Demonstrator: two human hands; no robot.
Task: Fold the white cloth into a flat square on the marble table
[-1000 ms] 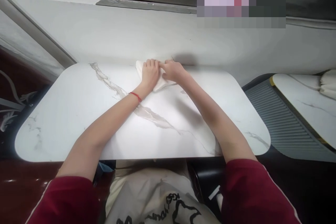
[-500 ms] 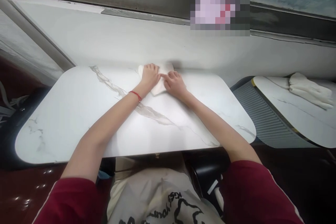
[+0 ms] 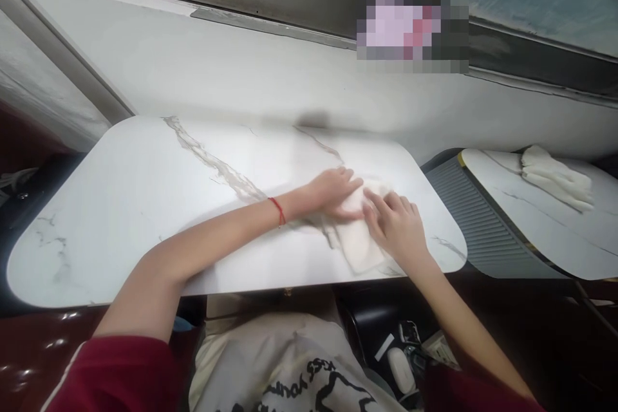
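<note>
One white cloth (image 3: 363, 254) lies bunched on the right part of the marbled worktop (image 3: 116, 199), in the head view, under and between the two hands and near the front edge. The left grip (image 3: 333, 192) rests on its left side, thumb spread away from the bent fingers; the right grip (image 3: 398, 224) sits on its right side, fingers loosely curled and thumb close to them. Both touch the cloth, but whether either one pinches a fold or only presses down cannot be told, as the fingertips are blurred and partly hidden.

The cloth looks light, soft and limp, with no stiffness of its own, so it should crease and follow whatever pushes it. It seems in no danger of breaking. The worktop appears smooth, so the cloth probably slides easily; whether it is damp does not show. The loose front part, toward the person's body, looks the easiest place to take hold, pinched between thumb and fingers. Pressed flat from above, it would be better held by spread fingers across the folds.
</note>
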